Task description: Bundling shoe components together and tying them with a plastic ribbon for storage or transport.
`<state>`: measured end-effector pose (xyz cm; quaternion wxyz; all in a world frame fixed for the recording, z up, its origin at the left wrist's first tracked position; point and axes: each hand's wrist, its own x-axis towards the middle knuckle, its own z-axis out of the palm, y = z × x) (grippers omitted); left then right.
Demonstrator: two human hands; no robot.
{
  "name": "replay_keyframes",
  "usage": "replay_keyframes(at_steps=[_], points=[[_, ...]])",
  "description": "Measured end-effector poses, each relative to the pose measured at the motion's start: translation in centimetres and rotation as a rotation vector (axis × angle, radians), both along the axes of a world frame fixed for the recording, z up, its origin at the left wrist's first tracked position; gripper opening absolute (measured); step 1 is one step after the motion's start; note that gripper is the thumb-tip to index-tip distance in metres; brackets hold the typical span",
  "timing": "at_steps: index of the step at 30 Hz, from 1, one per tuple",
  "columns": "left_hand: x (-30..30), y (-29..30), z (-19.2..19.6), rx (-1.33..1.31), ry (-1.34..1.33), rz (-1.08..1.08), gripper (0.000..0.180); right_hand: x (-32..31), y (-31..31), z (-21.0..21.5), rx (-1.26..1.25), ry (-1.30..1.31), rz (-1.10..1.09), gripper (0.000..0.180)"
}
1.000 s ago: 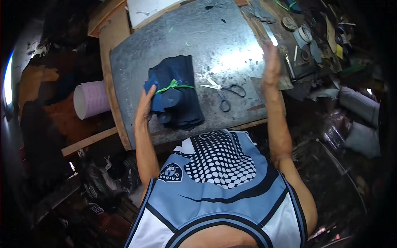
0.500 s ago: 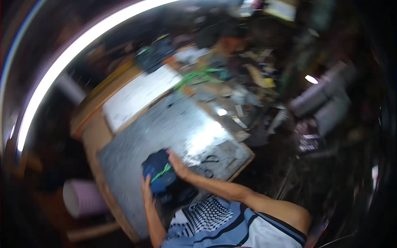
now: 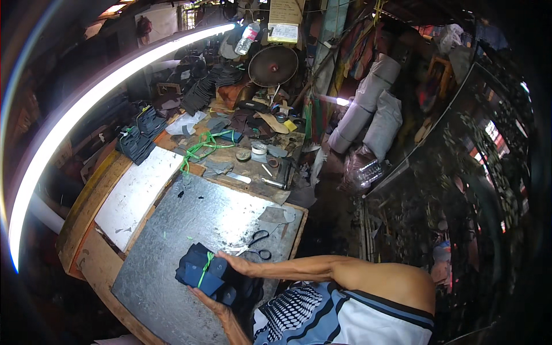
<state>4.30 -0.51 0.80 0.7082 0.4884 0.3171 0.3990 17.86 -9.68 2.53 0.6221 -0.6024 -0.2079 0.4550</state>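
A bundle of dark blue cut pieces [image 3: 194,265] sits near the front of the grey metal-topped table [image 3: 150,296], tied round with a bright green strip [image 3: 204,270]. My right hand [image 3: 238,265] holds its right side, fingers pressed against the edge. From the near side my left hand [image 3: 211,303] grips the lower edge; some of its fingers are hidden beneath the pieces. More dark pieces [image 3: 248,291] lie between my forearms, close to my body. Scissors with black handles [image 3: 250,248] rest on the metal just beyond my right wrist.
Beyond the metal top, a wooden bench carries tangled green strips [image 3: 201,148], small tins [image 3: 259,148], scraps and tools. A white board [image 3: 138,195] lies at the left, with stacked dark bundles [image 3: 141,135] behind it. Wrapped rolls [image 3: 368,103] stand at the right; a fan [image 3: 273,66] is at the back.
The view has swung and steadied, so the table sits further left in it. Both hands still hold the tied bundle, and my right hand now lies lower along its right side.
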Motion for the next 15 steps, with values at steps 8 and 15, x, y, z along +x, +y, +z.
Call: replay_keyframes(at_steps=[8, 15], points=[[-2.9, 2.4, -1.9, -0.218, 0.034, -0.076, 0.068, 7.8, 0.9, -0.5, -0.165, -0.506, 0.329, 0.064], [1.1, 5.3, 16.0, 0.42, 0.193, 0.31, 0.039, 39.1, -10.7, 19.1, 0.199, -1.079, -0.514, 0.011]])
